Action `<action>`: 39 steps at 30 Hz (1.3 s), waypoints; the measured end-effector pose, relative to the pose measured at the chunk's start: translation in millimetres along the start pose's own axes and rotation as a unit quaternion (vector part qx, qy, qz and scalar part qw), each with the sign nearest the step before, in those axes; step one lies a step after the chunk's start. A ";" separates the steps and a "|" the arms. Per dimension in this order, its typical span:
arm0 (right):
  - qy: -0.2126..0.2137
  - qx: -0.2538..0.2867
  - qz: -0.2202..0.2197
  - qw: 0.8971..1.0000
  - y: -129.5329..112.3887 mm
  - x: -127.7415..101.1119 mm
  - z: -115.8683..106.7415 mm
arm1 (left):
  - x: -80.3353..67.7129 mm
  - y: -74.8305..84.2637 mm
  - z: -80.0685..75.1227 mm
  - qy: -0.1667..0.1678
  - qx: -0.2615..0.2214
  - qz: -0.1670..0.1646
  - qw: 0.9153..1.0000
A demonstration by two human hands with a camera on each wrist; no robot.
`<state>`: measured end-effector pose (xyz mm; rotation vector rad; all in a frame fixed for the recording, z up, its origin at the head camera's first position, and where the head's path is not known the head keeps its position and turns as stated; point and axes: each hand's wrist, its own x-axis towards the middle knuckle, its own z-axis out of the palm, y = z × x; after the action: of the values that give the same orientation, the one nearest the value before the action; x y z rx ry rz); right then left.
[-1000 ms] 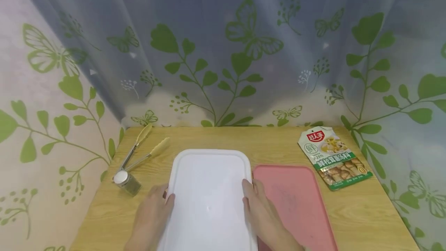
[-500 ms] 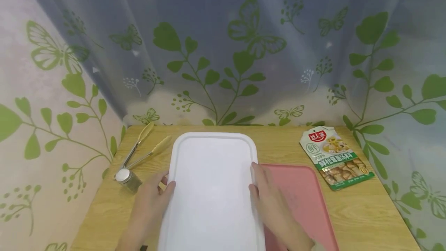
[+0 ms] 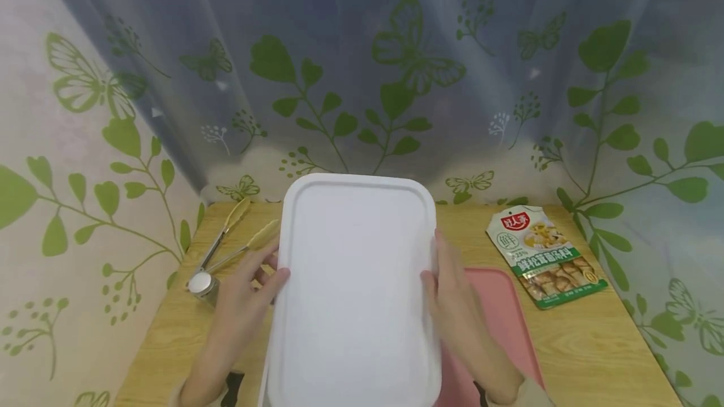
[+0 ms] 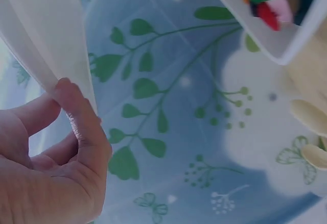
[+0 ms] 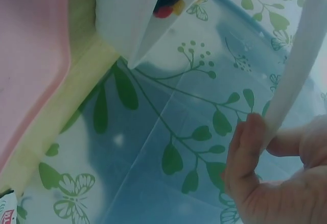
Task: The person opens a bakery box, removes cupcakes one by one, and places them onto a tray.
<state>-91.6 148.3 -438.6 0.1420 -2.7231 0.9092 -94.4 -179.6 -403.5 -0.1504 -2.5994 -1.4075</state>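
Observation:
Both hands hold a white rectangular lid (image 3: 355,294) with rounded corners, raised over the table in the head view. My left hand (image 3: 240,303) pinches its left edge, thumb on top and fingers beneath. On the opposite edge, my right hand (image 3: 457,306) grips in the same way. Under the lid stands a white box (image 5: 115,20), apart from it in both wrist views. Several colourful items (image 4: 263,2), with red, green and black parts, show inside the box; their kind is unclear. The lid hides the box almost wholly from the head view.
A pink tray (image 3: 498,313) lies right of the lid. Behind it, at the right, is a green-and-white food packet (image 3: 545,256). Tongs (image 3: 226,234) with cream tips and a small jar (image 3: 203,284) with a silver cap are at the left. Patterned curtains (image 3: 351,80) surround the table.
Both hands have lifted the lid upward, and it looks larger and further forward. It now covers more of the pink tray and the tongs' tip. The other things have stayed in place.

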 end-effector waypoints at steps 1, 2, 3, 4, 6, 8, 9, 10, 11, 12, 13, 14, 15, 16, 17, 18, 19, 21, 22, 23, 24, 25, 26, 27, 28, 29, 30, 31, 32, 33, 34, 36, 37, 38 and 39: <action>0.001 0.002 0.003 1.000 -0.3 1.2 -1.1 | 1.1 3.5 -0.9 0.006 -0.008 0.005 1.000; 0.003 0.006 0.005 1.000 -0.5 2.5 -1.9 | 1.9 6.9 -1.9 0.014 -0.015 0.011 1.000; 0.007 0.008 0.004 1.000 -0.4 3.5 -2.5 | 2.6 10.5 -2.7 0.023 -0.023 0.020 0.999; 0.012 0.011 0.001 1.000 -0.3 4.7 -2.8 | 3.4 14.2 -3.3 0.032 -0.033 0.034 0.998; 0.023 0.021 -0.004 1.000 0.0 6.8 -3.3 | 4.2 22.1 -4.1 0.051 -0.047 0.069 0.995; 0.037 0.043 -0.013 0.998 0.3 8.8 -3.7 | 3.6 30.7 -4.8 0.067 -0.052 0.113 0.990; 0.042 0.055 -0.015 0.997 0.5 10.0 -4.0 | 3.1 34.9 -5.0 0.072 -0.052 0.139 0.986; 0.043 0.074 -0.017 0.996 0.5 11.1 -4.6 | 2.1 39.3 -5.2 0.074 -0.051 0.164 0.982; 0.042 0.095 -0.018 0.994 0.5 12.3 -5.5 | 0.7 43.6 -5.4 0.074 -0.051 0.187 0.978; 0.038 0.116 -0.019 0.992 0.6 13.1 -6.5 | -1.1 48.0 -5.6 0.071 -0.053 0.210 0.974; 0.034 0.140 -0.022 0.989 0.3 14.3 -7.9 | -3.4 52.3 -5.8 0.068 -0.054 0.230 0.969; 0.030 0.158 -0.022 0.987 0.1 15.3 -9.4 | -5.5 56.6 -5.9 0.064 -0.058 0.250 0.964; 0.025 0.178 -0.022 0.983 0.0 16.2 -11.1 | -7.4 60.7 -5.9 0.060 -0.065 0.271 0.958; 0.021 0.199 -0.023 0.980 -0.3 17.5 -13.3 | -9.5 65.0 -6.0 0.056 -0.072 0.289 0.953; 0.019 0.214 -0.024 0.976 -0.5 18.4 -15.8 | -11.2 68.9 -5.8 0.055 -0.078 0.307 0.947; 0.018 0.230 -0.025 0.973 -0.9 19.2 -18.7 | -12.9 73.0 -5.8 0.054 -0.083 0.324 0.941; 0.021 0.241 -0.026 0.970 -1.5 20.2 -21.7 | -14.1 77.1 -5.7 0.053 -0.090 0.341 0.934; 0.031 0.265 -0.033 0.963 -3.0 22.7 -28.3 | -14.9 85.4 -5.7 0.055 -0.100 0.374 0.920; 0.037 0.271 -0.037 0.961 -3.9 23.9 -31.8 | -15.3 89.6 -5.8 0.055 -0.101 0.386 0.915; 0.043 0.274 -0.040 0.960 -5.1 24.7 -35.4 | -15.3 93.8 -5.8 0.057 -0.101 0.399 0.909; 0.050 0.280 -0.044 0.958 -6.1 26.1 -38.9 | -15.2 98.3 -6.0 0.058 -0.100 0.412 0.904; 0.056 0.284 -0.047 0.956 -6.9 27.5 -42.7 | -14.5 103.0 -5.7 0.060 -0.097 0.424 0.898; 0.058 0.293 -0.047 0.953 -8.2 28.7 -46.9 | -14.1 107.3 -5.7 0.063 -0.091 0.434 0.894; 0.060 0.302 -0.044 0.951 -9.8 29.7 -51.3 | -13.7 111.2 -5.4 0.067 -0.085 0.442 0.890; 0.058 0.315 -0.035 0.947 -11.1 30.3 -55.6 | -13.4 114.6 -5.0 0.070 -0.077 0.450 0.887; 0.057 0.328 -0.030 0.942 -13.0 31.1 -60.3 | -13.1 117.5 -4.8 0.074 -0.068 0.456 0.884; 0.056 0.344 -0.028 0.937 -14.8 31.7 -65.1 | -13.1 120.0 -4.6 0.076 -0.059 0.459 0.883; 0.053 0.361 -0.024 0.931 -16.9 32.1 -70.3 | -13.2 121.8 -4.2 0.079 -0.051 0.462 0.882; 0.049 0.378 -0.022 0.924 -19.0 32.5 -75.6 | -13.1 123.1 -3.7 0.085 -0.038 0.467 0.879; 0.047 0.396 -0.024 0.917 -20.8 33.3 -80.7 | -12.6 124.3 -2.8 0.090 -0.027 0.475 0.875; 0.045 0.408 -0.029 0.911 -22.4 34.1 -85.9 | -12.1 125.4 -1.8 0.096 -0.015 0.483 0.870; 0.037 0.441 -0.039 0.896 -26.2 35.7 -96.5 | -11.1 127.6 0.7 0.108 0.014 0.503 0.857; 0.034 0.458 -0.041 0.887 -28.3 36.8 -101.5 | -10.3 128.7 2.2 0.114 0.026 0.516 0.849; 0.030 0.475 -0.041 0.879 -30.4 38.0 -106.2 | -9.4 129.7 4.0 0.120 0.039 0.529 0.839; 0.026 0.490 -0.040 0.870 -32.6 39.0 -110.7 | -8.6 130.6 5.7 0.125 0.050 0.542 0.830</action>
<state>-99.0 188.5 -323.8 0.4004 -1.9137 2.1196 -63.9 -103.5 -301.3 -1.1204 -1.7623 -0.7597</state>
